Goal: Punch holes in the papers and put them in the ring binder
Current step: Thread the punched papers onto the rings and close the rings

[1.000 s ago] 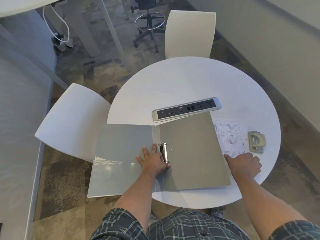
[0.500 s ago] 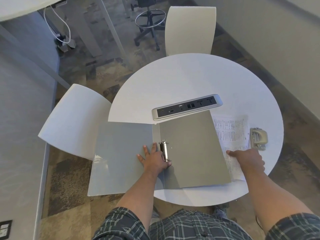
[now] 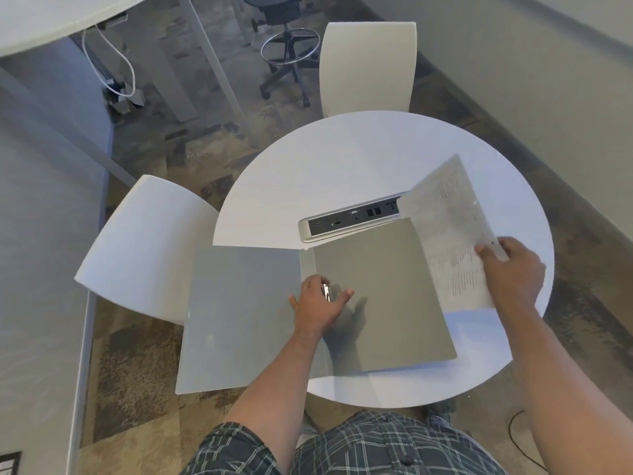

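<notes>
An open grey ring binder lies across the near left of the round white table, its left cover hanging over the table's edge. My left hand sits over the metal ring mechanism at the spine, fingers curled on one side and thumb on the other. My right hand pinches the right edge of the printed papers, which are lifted off the table and tilted above the binder's right edge. The hole punch is hidden behind the papers and my right hand.
A silver power and socket strip is set into the table just beyond the binder. One white chair stands at the far side and another at the left. A wheeled stool stands further back.
My right hand has picked the papers up off the table and raised them, tilted, toward the binder. My left hand has shifted from beside the rings to over them.
</notes>
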Available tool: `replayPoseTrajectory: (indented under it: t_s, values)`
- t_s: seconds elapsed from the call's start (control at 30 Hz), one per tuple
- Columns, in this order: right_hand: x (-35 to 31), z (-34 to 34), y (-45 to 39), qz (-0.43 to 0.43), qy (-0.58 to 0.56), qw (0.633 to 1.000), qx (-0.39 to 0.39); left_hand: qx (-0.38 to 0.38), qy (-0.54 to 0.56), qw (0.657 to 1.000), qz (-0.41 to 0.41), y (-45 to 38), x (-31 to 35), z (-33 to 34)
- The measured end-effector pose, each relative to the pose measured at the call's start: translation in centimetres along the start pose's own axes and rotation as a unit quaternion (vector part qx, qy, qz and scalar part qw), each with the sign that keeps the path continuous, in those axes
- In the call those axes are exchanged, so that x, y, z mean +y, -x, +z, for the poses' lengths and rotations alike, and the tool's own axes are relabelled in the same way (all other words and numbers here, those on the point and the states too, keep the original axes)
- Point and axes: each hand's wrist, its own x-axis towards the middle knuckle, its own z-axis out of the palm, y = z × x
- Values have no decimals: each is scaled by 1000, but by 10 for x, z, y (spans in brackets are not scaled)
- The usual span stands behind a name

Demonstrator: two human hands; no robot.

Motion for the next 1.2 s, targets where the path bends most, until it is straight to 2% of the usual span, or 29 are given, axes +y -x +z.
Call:
replayPoseTrajectory:
  t_s: [0.07, 0.13, 0.23, 0.3, 0.37, 0.43, 0.53, 0.6, 0.7, 0.83, 0.93, 1.0, 1.13, 1.2]
  values:
    - [-20, -13, -4, -26, -31, 998, 49, 29, 39, 999, -3, -3, 9, -4]
    - [-39, -23, -7, -46, -76, 993, 78, 28, 104, 994, -17, -6, 20, -12]
    - [-64, -30, -9, -40, -159, 985, 61, 6, 209, 977, -40, -13, 38, -23]
    - [-75, -30, -7, -38, -204, 977, 39, -10, 300, 952, -64, -18, 48, -32]
    - [-83, -29, -4, -51, -224, 972, 52, -33, 368, 925, -89, -23, 53, -41]
    - [-90, -29, -2, -63, -243, 965, 79, -55, 397, 912, -87, -26, 56, -52]
    - [-100, -35, -3, -70, -272, 956, 82, -92, 397, 912, -50, -24, 60, -62]
    - [-107, -42, -6, -65, -310, 948, 43, -113, 395, 912, -17, -19, 63, -66]
    - [-113, -38, -4, -29, -339, 937, -83, -140, 401, 905, 27, -10, 69, -70]
    - [-101, 9, 8, 83, -357, 899, -240, -130, 460, 878, 27, -7, 71, -75]
    - [-85, 52, 29, 168, -335, 874, -309, -74, 428, 900, 24, -7, 67, -85]
    - [-71, 78, 42, 182, -289, 882, -326, -51, 402, 914, 5, -10, 60, -94]
    - [-66, 104, 71, 73, -71, 924, -368, -45, 275, 960, -2, -6, 55, -115]
    - [-75, 109, 88, 12, -50, 940, -337, -37, 191, 981, 5, -1, 59, -124]
